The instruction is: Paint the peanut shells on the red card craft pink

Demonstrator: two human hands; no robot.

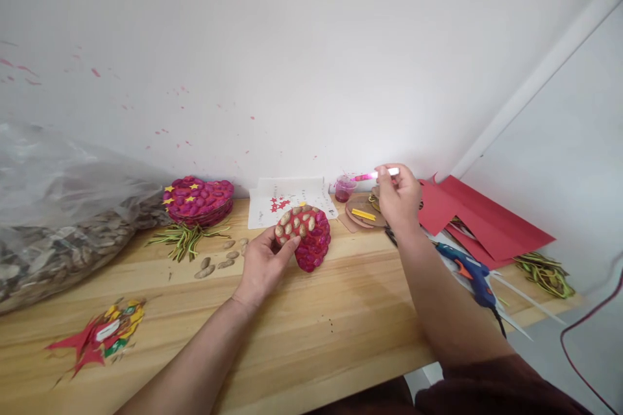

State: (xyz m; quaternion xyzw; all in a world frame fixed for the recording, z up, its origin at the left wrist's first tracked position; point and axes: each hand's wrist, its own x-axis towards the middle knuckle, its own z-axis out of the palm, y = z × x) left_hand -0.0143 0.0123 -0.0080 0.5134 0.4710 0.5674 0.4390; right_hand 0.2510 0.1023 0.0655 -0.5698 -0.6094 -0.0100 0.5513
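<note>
My left hand (265, 266) is closed on the edge of a round red disc covered with peanut shells (311, 240). The shells on its right and lower side are painted magenta, while those at the upper left are bare tan. In my right hand (400, 198) is a paintbrush (374, 175) with a white handle and magenta bristles pointing left. Its tip is over the rim of a small clear cup (344, 189) of magenta paint, apart from the disc. Several loose peanuts (207, 267) lie on the table left of my left hand.
A clear bag of peanuts (63, 227) stands at the left, beside a stack of magenta discs (199, 201) and green strips (182, 241). Printed paper (257, 198) lies by the wall. Red card (496, 220) and a blue glue gun (467, 272) are at the right; scraps (102, 334) lie front left.
</note>
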